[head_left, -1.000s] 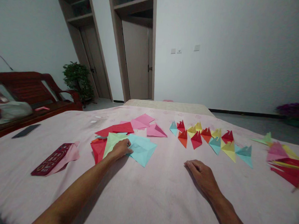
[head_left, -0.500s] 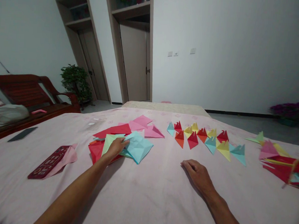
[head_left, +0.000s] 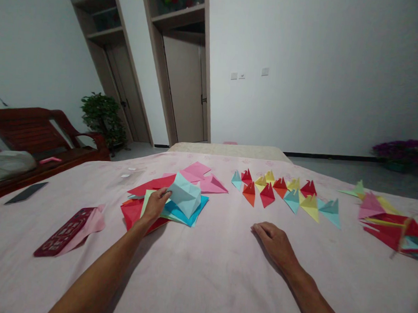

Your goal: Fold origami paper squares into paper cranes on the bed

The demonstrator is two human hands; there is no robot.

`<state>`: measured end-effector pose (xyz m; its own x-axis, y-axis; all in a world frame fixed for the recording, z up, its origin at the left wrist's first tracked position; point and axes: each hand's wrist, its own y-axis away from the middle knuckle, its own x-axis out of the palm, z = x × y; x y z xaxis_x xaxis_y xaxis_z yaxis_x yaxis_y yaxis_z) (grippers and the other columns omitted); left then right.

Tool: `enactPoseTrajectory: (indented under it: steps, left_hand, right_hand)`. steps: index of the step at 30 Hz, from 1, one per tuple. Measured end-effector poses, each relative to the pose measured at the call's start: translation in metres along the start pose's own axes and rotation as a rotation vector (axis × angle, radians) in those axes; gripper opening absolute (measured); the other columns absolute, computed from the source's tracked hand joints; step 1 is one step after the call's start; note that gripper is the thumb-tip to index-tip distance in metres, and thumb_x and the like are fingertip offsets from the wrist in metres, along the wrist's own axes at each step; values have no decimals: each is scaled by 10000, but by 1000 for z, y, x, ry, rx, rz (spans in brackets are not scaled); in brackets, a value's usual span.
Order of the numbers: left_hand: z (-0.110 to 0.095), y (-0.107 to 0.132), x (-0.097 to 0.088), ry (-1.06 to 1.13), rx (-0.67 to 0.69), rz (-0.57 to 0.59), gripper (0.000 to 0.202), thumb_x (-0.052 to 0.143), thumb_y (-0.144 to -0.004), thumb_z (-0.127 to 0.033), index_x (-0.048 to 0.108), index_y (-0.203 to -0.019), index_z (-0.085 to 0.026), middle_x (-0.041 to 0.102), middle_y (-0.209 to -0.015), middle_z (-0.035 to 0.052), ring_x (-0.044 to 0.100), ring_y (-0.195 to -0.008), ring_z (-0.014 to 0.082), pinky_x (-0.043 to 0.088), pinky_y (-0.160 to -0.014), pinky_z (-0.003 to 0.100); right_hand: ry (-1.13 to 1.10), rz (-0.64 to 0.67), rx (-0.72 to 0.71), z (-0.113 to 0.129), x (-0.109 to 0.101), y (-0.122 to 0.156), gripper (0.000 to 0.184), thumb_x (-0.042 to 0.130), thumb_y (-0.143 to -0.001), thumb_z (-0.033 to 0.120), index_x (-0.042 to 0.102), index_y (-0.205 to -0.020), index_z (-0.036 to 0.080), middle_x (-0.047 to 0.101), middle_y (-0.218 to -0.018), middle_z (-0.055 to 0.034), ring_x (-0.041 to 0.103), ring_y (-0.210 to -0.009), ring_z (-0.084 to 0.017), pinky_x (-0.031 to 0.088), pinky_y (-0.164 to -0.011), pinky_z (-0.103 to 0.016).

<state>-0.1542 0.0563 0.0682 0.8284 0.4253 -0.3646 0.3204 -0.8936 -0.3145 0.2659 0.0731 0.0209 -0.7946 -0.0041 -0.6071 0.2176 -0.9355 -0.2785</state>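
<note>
Left hand (head_left: 157, 204): pinching pale blue sheet (head_left: 186, 195) (tilted, over the pile (head_left: 130, 212))
Right hand (head_left: 273, 241): curled closed, resting on cloth (head_left: 209, 274)

The left forearm (head_left: 106, 263) slants forward and inward, the left hand (head_left: 155, 204) turned back up with its fingers (head_left: 163, 193) pinched together. The right forearm (head_left: 309, 288) angles inward too, its right hand (head_left: 273, 241) loosely curled, wrist nearly straight.

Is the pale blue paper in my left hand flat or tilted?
Tilted: the left hand holds the pale blue paper slanting above darker blue paper.
</note>
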Motion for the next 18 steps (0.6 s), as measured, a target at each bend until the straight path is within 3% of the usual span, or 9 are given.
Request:
enactPoseTrajectory:
  steps: [3, 5, 9, 12, 15, 18]
  left_hand:
    - [-10, 6, 8, 133, 12, 61, 440, 604, -798, -511, 682, -1044, -153, 721, -973, 77, 664, -871, 242, 528, -796, 354]
    - [-18, 12, 15, 332, -14, 141, 472, 658, -788, -504, 660, -1109, -158, 711, -1049, 89, 669, -920, 239, 531, -838, 361]
    - [-30, 22, 32, 644, -123, 214, 486, 759, -744, -462, 647, -1116, -170, 704, -1067, 89, 676, -916, 213, 522, -883, 364]
    - [-35, 29, 48, 652, -174, 200, 450, 782, -722, -467, 654, -1034, -169, 704, -979, 59, 673, -864, 188, 536, -844, 336]
    - [-37, 39, 66, 586, -207, 172, 478, 772, -710, -502, 652, -1024, -161, 692, -941, 47, 660, -822, 177, 549, -758, 296]
    - [-35, 51, 85, 534, -239, 150, 488, 756, -702, -521, 647, -1006, -156, 673, -895, 27, 626, -718, 139, 543, -678, 262]
  right_hand:
    - [-5, 2, -6, -2, 1, -1, 386, 475, -910, 496, 724, -800, 223, 729, -927, -67, 644, -895, -239, 459, -829, -338]
    - [-27, -1, -3, -2, 1, -1, 378, 492, -904, 495, 725, -795, 218, 728, -914, -71, 649, -889, -244, 465, -833, -352]
    - [-277, 38, 58, 6, -1, 1, 385, 543, -877, 534, 729, -871, 197, 730, -947, -97, 678, -862, -253, 505, -798, -370]
    - [-476, 44, 93, 19, -1, 8, 410, 571, -861, 563, 723, -990, 205, 721, -1068, -118, 672, -981, -275, 515, -845, -401]
    - [-591, 115, 26, 34, 7, 15, 440, 632, -830, 557, 696, -1106, 220, 699, -1164, -123, 637, -1088, -279, 484, -943, -439]
    - [-632, 100, -44, 47, 21, 18, 595, 734, -748, 538, 635, -1230, 204, 700, -1163, -135, 643, -1061, -286, 474, -957, -472]
